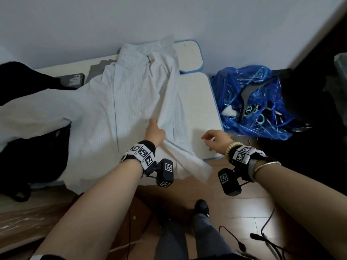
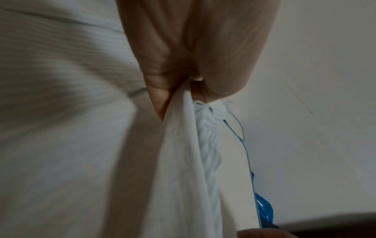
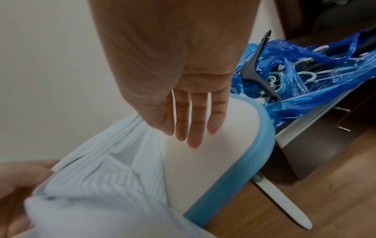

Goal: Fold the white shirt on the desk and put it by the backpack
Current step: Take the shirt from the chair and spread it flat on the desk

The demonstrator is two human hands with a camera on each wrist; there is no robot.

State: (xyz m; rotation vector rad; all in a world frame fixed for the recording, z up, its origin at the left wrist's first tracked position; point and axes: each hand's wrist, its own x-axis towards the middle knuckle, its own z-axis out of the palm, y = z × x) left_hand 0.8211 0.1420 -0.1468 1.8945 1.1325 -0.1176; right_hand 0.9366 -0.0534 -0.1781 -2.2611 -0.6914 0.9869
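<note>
The shirt (image 1: 116, 102) lies spread on the desk (image 1: 199, 102). The left hand (image 1: 155, 131) pinches its right front edge; the right hand (image 1: 216, 138) hovers open. Light, limp cloth: best held at seams and hem.

Matt striped cloth shirt (image 1: 116, 102), glossy blue plastic bag (image 1: 262, 102), wood-look floor (image 1: 234, 212)

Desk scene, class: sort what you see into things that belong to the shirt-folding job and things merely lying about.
Belongs to the job:
white shirt
desk
left hand, pinching the shirt's edge
right hand, free above the desk
black backpack

Lying about:
blue plastic bag of hangers
dark box
</note>
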